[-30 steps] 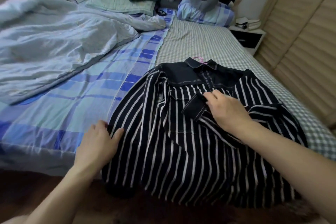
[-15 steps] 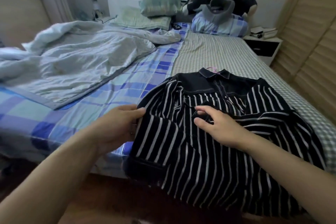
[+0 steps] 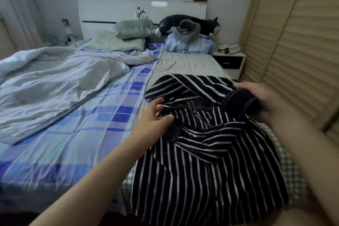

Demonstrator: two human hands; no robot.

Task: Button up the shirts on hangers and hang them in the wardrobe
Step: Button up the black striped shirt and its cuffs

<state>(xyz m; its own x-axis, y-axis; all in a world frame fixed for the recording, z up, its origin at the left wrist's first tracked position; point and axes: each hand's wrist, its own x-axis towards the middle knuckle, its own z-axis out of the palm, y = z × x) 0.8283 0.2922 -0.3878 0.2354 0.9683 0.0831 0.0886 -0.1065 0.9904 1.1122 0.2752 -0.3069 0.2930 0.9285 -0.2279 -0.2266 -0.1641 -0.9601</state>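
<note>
A dark navy shirt with white stripes (image 3: 205, 161) lies bunched on the right side of the bed (image 3: 91, 134), its lower part hanging over the near edge. My left hand (image 3: 156, 113) touches the shirt's left side near a pink hanger piece, fingers loosely spread. My right hand (image 3: 260, 97) grips a dark cuff and a striped sleeve folded across the top of the shirt. The collar and the buttons are hidden under the folded cloth.
A crumpled pale duvet (image 3: 55, 82) covers the bed's left half. Pillows (image 3: 135, 27) and a dark plush toy (image 3: 189, 24) sit by the white headboard. A nightstand (image 3: 229, 60) stands at the back right, and slatted wardrobe doors (image 3: 293, 51) run along the right.
The shirt lay flat and spread; now its upper part is folded and bunched. My right hand moved from the shirt's front to the right sleeve cuff, and my left hand moved onto the shirt.
</note>
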